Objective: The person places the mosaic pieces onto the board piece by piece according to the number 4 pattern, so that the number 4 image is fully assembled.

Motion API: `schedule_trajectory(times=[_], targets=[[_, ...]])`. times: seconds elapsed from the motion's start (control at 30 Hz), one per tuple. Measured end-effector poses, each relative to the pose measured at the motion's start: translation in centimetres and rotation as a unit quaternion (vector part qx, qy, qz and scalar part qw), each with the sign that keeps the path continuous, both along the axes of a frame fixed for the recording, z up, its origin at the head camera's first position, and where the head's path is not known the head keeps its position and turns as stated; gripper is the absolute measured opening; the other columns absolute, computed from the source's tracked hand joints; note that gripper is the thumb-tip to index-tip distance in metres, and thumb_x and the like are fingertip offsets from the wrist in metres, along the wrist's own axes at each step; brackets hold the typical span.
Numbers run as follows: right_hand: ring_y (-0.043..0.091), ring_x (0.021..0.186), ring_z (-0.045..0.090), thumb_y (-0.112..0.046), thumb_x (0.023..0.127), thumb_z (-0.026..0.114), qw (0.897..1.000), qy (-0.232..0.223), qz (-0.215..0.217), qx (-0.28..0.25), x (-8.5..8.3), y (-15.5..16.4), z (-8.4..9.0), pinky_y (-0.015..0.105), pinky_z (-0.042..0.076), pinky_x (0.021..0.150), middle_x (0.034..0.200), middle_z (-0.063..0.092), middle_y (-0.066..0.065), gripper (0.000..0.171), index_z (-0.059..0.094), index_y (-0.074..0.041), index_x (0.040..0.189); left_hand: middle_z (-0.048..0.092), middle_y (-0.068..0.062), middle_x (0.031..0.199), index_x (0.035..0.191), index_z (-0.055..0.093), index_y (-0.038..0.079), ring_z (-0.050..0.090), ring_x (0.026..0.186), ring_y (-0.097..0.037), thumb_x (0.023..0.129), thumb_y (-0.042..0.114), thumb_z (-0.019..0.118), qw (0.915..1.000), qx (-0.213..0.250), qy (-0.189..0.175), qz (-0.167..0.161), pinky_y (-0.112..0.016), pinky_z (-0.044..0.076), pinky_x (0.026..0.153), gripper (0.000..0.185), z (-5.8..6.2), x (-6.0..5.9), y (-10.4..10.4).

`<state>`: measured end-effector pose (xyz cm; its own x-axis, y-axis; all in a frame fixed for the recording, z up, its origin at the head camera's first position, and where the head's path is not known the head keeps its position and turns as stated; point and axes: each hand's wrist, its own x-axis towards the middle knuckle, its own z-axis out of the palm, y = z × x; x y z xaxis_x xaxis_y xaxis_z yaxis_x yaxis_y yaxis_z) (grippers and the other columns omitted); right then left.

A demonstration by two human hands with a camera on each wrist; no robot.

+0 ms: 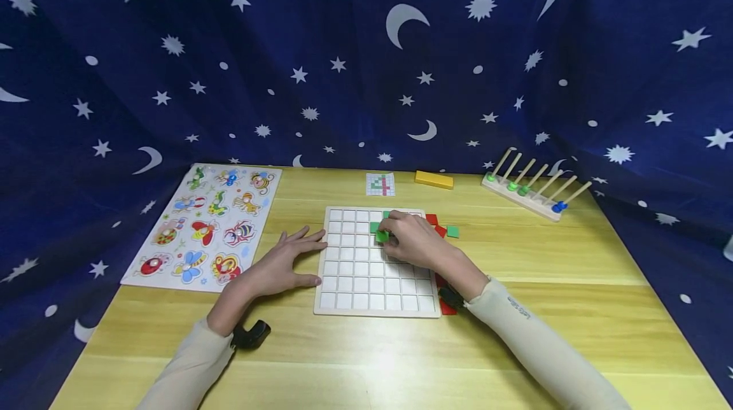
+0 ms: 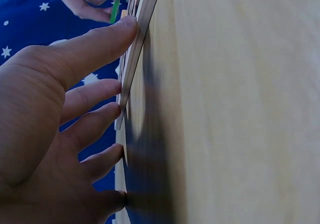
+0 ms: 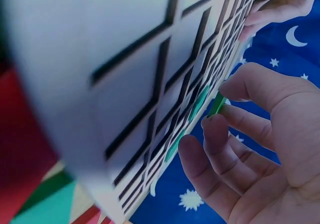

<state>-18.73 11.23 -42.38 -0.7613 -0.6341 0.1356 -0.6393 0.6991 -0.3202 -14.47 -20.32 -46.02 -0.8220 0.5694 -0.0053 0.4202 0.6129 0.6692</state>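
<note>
Early stage, by the look of it. Gridded wooden board (image 1: 345, 313) lies flat on the surface (image 1: 315, 359), most cells in sight showing white. Two seated green tiles (image 1: 374, 227) near its far edge: one in the far row, the other one row nearer and a column to the left. A further one, the held green tile (image 1: 382, 237), is over the board just beside that pair, judged not yet seated. Right hand (image 1: 409, 238): grip clamped on that tile, thumb against fingertips. Left hand (image 1: 280, 267): grip apart, fingers spread at the board's left edge, holding nothing. Left over: loose red tiles (image 1: 432, 219) along the board's right side, partly hidden by the right arm, plus a loose green tile (image 1: 452, 232) slightly farther out. Pattern card (image 1: 380, 184) beyond the board carries a green and red figure; set against it, no red shows in the grid, though the right hand covers some cells. Only the head view takes in the card, the insect puzzle board (image 1: 203, 228) and the bead-and-peg stand (image 1: 521, 197). Right wrist view gives both seated tiles unobstructed and the pinch from the palm side. Left wrist view shows the left thumb tip at the board's edge, the held tile a thin green line. Whether that tile touches the board, cannot tell.
</note>
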Motion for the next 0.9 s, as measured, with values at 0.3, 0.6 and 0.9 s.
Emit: schedule_trajectory(times=[0.3, 0.6, 0.9], targets=[[0.012, 0.071, 0.057, -0.009, 0.085, 0.073, 1.000, -0.006, 0.014, 0.006, -0.1, -1.7, -0.4, 0.029, 0.050, 0.060, 0.093, 0.063, 0.000, 0.017, 0.075, -0.011, 0.102, 0.033, -0.003, 0.160, 0.144, 0.055, 0.011, 0.016, 0.150, -0.036, 0.083, 0.032, 0.083, 1.0000, 0.000, -0.002, 0.001, -0.066, -0.002, 0.115, 0.071, -0.1, 0.0, 0.1], [0.013, 0.063, 0.046, -0.003, 0.084, 0.071, 0.998, 0.007, 0.028, 0.052, -0.2, -3.6, -0.2, 0.027, 0.041, 0.052, 0.082, 0.056, -0.001, 0.014, 0.073, -0.010, 0.095, 0.033, -0.003, 0.160, 0.144, 0.055, 0.011, 0.015, 0.150, -0.036, 0.083, 0.033, 0.083, 1.0000, 0.000, -0.005, 0.002, -0.066, -0.003, 0.115, 0.071, 0.0, -0.1, 0.0], [0.014, 0.057, 0.038, -0.003, 0.089, 0.071, 0.995, 0.015, 0.041, 0.086, -0.2, -4.8, 0.6, 0.027, 0.032, 0.049, 0.071, 0.048, -0.001, 0.013, 0.068, -0.012, 0.080, 0.032, -0.002, 0.160, 0.144, 0.055, 0.012, 0.014, 0.150, -0.035, 0.083, 0.033, 0.083, 0.9999, -0.002, -0.010, 0.005, -0.065, -0.003, 0.116, 0.071, 0.0, -0.1, 0.0]])
